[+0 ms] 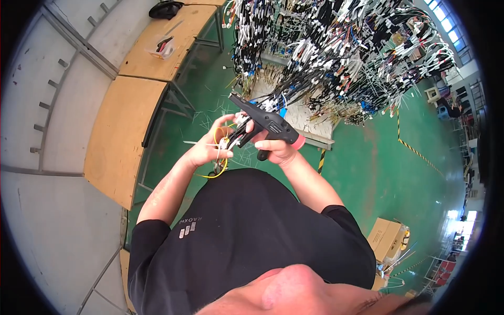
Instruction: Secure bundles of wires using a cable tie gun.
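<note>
A black cable tie gun point(273, 124) with a red knob at its rear rests in my right hand point(279, 151), fingers closed round its grip. Its narrow nose points up and to the left, above the wires. My left hand point(206, 149) is closed round a wire harness point(234, 139) of black, white and yellow wires, just left of the gun. A loop of yellow wire point(222, 169) hangs below the left fingers. One thin pale strip point(190, 142) sticks out leftward from that hand; its other end is hidden.
A rack point(336, 47) thick with hanging wire harnesses stands ahead, over a pale base point(317, 137). Wooden tables point(118, 131) line the left wall, one bearing a clear box point(160, 48). Strip scraps litter the green floor point(362, 173). A cardboard box point(386, 239) sits at right.
</note>
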Demonstrator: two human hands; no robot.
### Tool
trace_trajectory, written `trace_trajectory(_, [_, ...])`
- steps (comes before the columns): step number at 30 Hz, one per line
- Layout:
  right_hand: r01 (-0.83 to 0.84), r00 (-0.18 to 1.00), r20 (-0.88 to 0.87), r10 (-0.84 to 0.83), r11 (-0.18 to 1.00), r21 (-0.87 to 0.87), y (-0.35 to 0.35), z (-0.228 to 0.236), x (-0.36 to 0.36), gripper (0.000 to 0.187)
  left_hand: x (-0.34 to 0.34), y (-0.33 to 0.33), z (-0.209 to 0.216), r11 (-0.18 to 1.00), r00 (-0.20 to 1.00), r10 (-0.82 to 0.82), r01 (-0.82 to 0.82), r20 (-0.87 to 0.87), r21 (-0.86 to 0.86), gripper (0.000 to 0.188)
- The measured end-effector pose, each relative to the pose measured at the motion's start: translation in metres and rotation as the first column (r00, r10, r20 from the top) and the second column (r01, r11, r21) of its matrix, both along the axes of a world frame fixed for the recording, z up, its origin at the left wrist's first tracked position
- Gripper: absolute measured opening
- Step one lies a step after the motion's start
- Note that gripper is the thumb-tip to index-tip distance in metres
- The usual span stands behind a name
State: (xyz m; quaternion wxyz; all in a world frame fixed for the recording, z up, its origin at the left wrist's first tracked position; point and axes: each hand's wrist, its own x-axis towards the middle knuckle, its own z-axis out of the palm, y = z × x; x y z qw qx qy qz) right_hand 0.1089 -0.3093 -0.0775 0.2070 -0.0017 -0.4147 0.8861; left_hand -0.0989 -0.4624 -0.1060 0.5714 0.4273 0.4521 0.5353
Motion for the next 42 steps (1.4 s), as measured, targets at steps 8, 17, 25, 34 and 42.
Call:
trace_trajectory(8, [-0.025,0.999,-0.045,0.022,0.998,-0.064,0.001,0.047,-0.024,0.048,-0.036,-0.044,-0.054,1.000,0.987,0.007,-0.008,-0.163,-0.008,0.138])
trace_trajectory(17, [0.004,1.000,-0.025,-0.005,0.999,-0.034,0.005,0.052,-0.046,0.046,-0.026,-0.027,-0.035,0.929,0.828,0.325,-0.369,-0.457,-0.009,0.050])
trace_trajectory(25, [0.027,0.985,0.172,-0.029,1.000,0.014,0.005,0.023,-0.036,0.058,-0.074,-0.062,0.000,0.948,0.993,0.121,-0.120,-0.014,-0.296,0.033])
trace_trajectory(34, [0.071,0.922,0.364,-0.130,0.983,0.170,-0.026,0.000,0.017,0.051,-0.093,-0.066,0.000,0.907,0.854,-0.037,0.247,0.519,-0.341,0.041])
trace_trajectory(42, [0.224,0.921,0.306,-0.242,0.970,0.094,-0.066,0.002,0.018,0.052,-0.077,-0.030,0.005,0.862,0.966,-0.226,0.259,0.127,-0.435,0.027])
